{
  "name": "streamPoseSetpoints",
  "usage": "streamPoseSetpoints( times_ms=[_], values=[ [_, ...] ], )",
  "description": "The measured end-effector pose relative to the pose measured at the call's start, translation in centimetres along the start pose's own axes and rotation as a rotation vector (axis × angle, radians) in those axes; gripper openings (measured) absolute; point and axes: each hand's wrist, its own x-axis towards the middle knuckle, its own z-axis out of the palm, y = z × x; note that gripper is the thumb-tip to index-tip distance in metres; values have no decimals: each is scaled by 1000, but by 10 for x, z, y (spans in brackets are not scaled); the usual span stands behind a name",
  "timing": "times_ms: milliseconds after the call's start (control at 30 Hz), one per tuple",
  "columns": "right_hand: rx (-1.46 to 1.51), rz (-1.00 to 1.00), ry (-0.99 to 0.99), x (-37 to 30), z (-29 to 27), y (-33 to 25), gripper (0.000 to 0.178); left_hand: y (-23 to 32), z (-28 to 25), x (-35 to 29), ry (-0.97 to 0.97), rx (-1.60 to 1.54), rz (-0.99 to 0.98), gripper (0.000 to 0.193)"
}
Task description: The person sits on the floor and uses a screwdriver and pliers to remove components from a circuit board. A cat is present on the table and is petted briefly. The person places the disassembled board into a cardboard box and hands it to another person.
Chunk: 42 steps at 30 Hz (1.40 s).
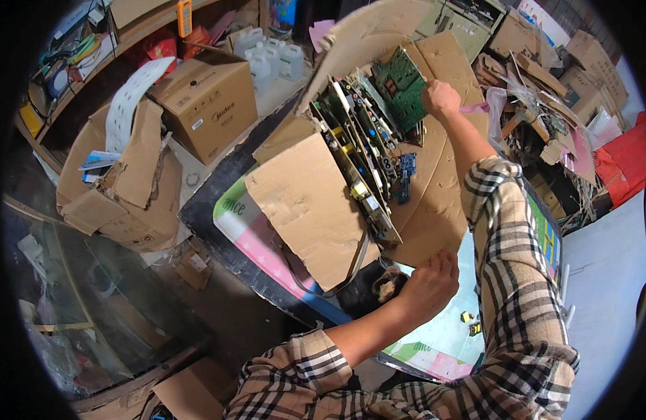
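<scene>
An open cardboard box (309,203) lies on the table, packed with several circuit boards (354,140) standing on edge in a row. At its far end a large green circuit board (400,87) leans up, and my right hand (442,99) is closed at its right edge. My left hand (435,280) has its fingers pinched together at the near edge of the box's right flap (431,227); the fingertips are partly hidden. A small blue circuit board (407,178) rests on the cardboard beside the row. Below the left hand sits a dark, rounded object (368,290).
Small yellow components (470,322) lie on the patterned tabletop (428,343). To the left stand a closed carton (204,105) and a torn open carton (134,189). Plastic jugs (270,59) stand behind. Scrap cardboard (533,105) is heaped at the far right, near a red bag (624,161).
</scene>
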Motion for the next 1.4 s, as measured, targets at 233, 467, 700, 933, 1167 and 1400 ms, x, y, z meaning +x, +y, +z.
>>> streamPoseSetpoints(
  times_ms=[233, 467, 700, 933, 1167, 1400],
  values=[
    [-113, -233, -135, 43, -86, 43, 35, 2, 2, 2, -56, -127, -65, 35],
    [203, -162, -139, -66, -269, 100, 38, -21, -37, 12, 132, -18, -147, 42],
    [675, 140, -300, -224, -321, 197, 35, -94, -77, 37, 460, -120, -591, 25],
    [57, -28, -371, -361, -235, 191, 25, -87, -91, 37, 286, -20, -615, 30],
    [-33, -170, -89, -475, -178, 151, 6, 0, -108, 7, 523, -114, -470, 33],
    [18, -475, -355, -608, -156, 109, 27, 69, -63, -62, 390, -567, -742, 21]
  ],
)
